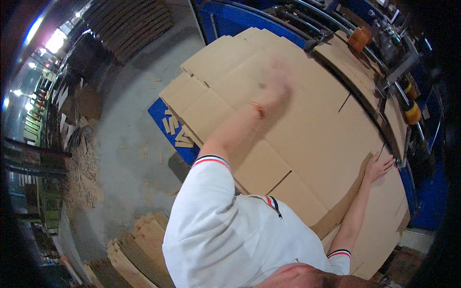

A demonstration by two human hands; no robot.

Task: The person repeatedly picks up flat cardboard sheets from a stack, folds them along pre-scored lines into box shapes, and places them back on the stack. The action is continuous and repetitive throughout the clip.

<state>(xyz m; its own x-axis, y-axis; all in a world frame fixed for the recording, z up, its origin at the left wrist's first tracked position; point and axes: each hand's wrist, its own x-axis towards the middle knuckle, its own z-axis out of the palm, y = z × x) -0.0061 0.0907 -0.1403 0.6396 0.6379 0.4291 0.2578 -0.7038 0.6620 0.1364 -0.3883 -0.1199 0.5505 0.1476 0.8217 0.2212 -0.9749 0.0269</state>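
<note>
A large stack of flat brown cardboard sheets [307, 129] fills the middle of the view. My left hand [276, 86] reaches out over the far part of the top sheet and is blurred by motion, so its fingers cannot be made out. My right hand [380, 168] lies flat with fingers spread on the right edge of the top sheet, close to the machine's edge. It holds nothing. My white short-sleeved shirt [225, 235] covers the lower middle of the picture.
A blue machine [240, 19] with metal rails and orange rollers [359, 38] runs along the top and right of the stack. A blue platform [165, 127] with cardboard strips sits under the stack's left corner. More cardboard piles stand at the lower left [139, 249] and top left [129, 24] on the grey floor.
</note>
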